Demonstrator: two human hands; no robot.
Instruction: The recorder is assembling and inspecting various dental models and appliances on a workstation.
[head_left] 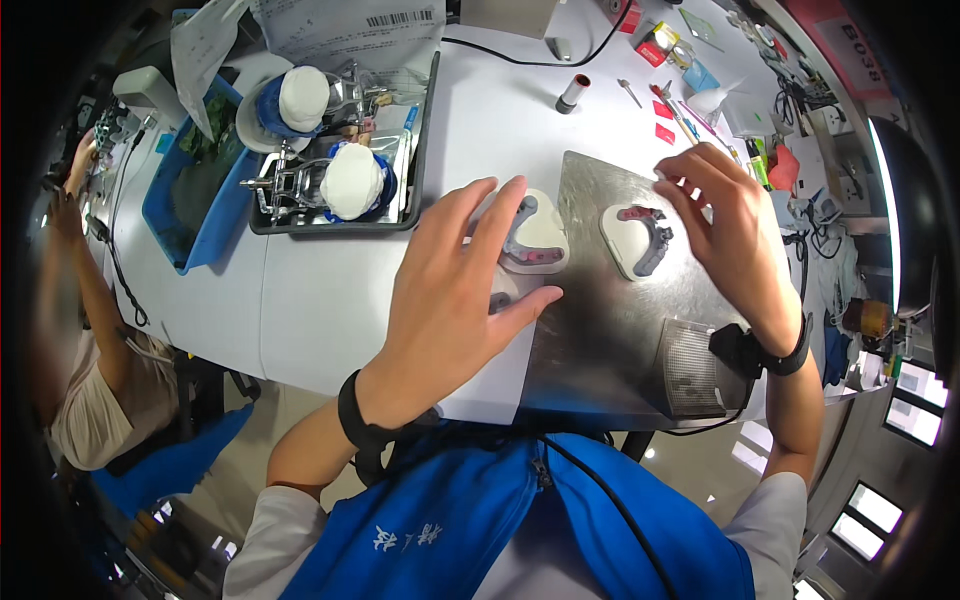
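My left hand [440, 275] is open, its fingers spread over a dental model [545, 228] with a grey and pink arch on a cream base. A second pale piece [503, 288] shows partly beneath that hand, mostly hidden. On the metal plate [590, 330] lies another dental model [625, 240], also cream with a grey and pink horseshoe arch. My right hand [738, 215] hovers just right of it, thumb and index fingertips drawn together in a pinch. Whatever they hold, if anything, is too small to make out.
A dark tray [425, 150] holds two white plaster casts on metal articulators. Left of it stands a blue bin [165, 215]. A small dark-and-silver cylinder [573, 93] stands upright at the back. A ribbed clear block [692, 368] lies near the front edge. Another person [95, 400] sits far left.
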